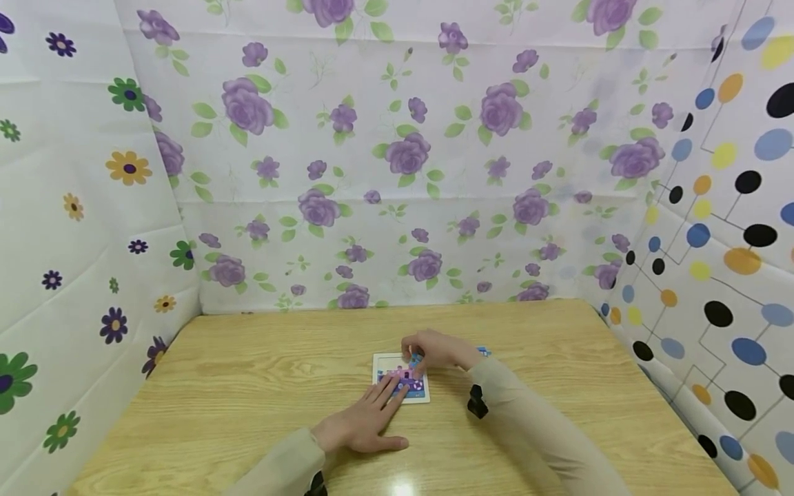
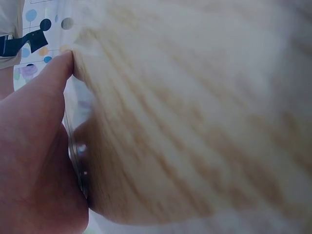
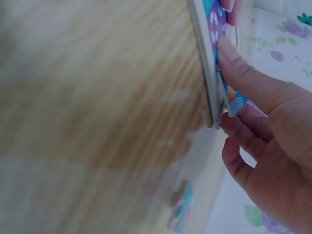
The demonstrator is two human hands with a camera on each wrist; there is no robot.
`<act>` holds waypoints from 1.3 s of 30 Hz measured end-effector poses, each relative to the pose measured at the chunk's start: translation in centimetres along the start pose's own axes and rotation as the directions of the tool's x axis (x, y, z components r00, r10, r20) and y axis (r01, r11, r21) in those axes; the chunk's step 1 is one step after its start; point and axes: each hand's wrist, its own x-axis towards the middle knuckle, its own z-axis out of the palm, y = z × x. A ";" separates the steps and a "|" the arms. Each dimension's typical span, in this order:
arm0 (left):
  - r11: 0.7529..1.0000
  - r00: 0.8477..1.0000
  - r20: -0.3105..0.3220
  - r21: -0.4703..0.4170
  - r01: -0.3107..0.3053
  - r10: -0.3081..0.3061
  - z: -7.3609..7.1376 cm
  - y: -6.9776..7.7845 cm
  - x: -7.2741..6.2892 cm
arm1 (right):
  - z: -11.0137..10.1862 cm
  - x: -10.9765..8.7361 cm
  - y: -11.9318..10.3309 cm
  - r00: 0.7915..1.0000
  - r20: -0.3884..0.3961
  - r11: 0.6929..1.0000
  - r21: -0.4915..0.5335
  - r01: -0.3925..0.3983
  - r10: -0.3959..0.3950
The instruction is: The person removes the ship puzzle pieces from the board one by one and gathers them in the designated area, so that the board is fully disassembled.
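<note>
Fingers of the left hand [image 1: 367,422] lie spread on the white-framed jigsaw puzzle [image 1: 419,395] beneath them, while the right hand [image 1: 438,349] pinches a blue jigsaw piece [image 1: 416,359] between thumb and fingertips, a second piece [image 1: 484,351] to their right.

I'm looking at a pale yellow-brown, wood-grained table [image 1: 248,365] with printed sheets around 3 sides. Taking its middle as the clock's centre, at 12 o'clock hangs a white sheet with purple roses and green leaves [image 1: 372,238], faint horizontal creases running across it. Toward 10 o'clock there's a wrinkled white sheet with green, orange and purple daisy-like flowers [image 1: 74,248]. Over at 2 o'clock, a white sheet with blue, black, orange and yellow dots [image 1: 682,296] has thin lines linking some of its spots. A small, bright white glare [image 1: 403,488] shines on the tabletop at 6 o'clock.
</note>
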 end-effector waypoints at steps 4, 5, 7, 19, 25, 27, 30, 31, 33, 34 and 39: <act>1.000 1.000 -0.001 -0.006 0.000 0.000 -0.1 0.0 -0.1 | 0.4 -0.4 0.7 0.999 -0.052 0.994 0.111 0.013 -0.007; 1.000 1.000 -0.002 -0.007 -0.001 0.001 -0.1 0.0 -0.1 | 0.5 -0.5 0.9 0.998 -0.068 0.991 0.131 0.015 -0.006; 1.000 1.000 -0.004 -0.011 -0.005 0.005 0.0 -0.1 -0.1 | 0.6 -0.8 1.3 0.996 -0.092 0.987 0.162 0.016 -0.001; 1.000 1.000 -0.002 -0.020 -0.007 0.007 0.0 0.0 -0.1 | 0.5 -2.1 2.2 0.988 -0.154 0.954 0.297 0.033 0.014; 1.000 1.000 -0.006 -0.006 -0.003 0.002 0.1 0.1 -0.1 | 0.7 -2.8 2.7 0.985 -0.170 0.943 0.331 0.020 0.039; 1.000 1.000 -0.006 -0.012 -0.004 0.003 0.1 0.0 0.0 | 0.7 -3.1 2.9 0.982 -0.184 0.940 0.342 0.020 0.046; 1.000 1.000 -0.010 -0.009 -0.005 0.005 0.1 0.0 0.0 | 0.6 -3.7 3.2 0.976 -0.210 0.929 0.368 0.033 0.049; 1.000 1.000 -0.011 -0.006 -0.005 0.005 0.1 0.0 0.0 | 0.6 -3.8 3.3 0.975 -0.214 0.923 0.384 0.034 0.053; 1.000 1.000 -0.011 -0.003 -0.006 0.006 0.1 0.0 0.0 | 0.5 -4.2 3.5 0.974 -0.215 0.903 0.430 0.024 0.077; 1.000 1.000 -0.011 -0.001 -0.006 0.006 0.1 0.0 0.0 | 0.5 -4.3 3.6 0.973 -0.214 0.890 0.455 0.017 0.090; 1.000 1.000 -0.015 0.005 -0.005 0.005 0.2 0.0 0.1 | 0.5 -4.8 4.2 0.965 -0.217 0.843 0.538 -0.008 0.147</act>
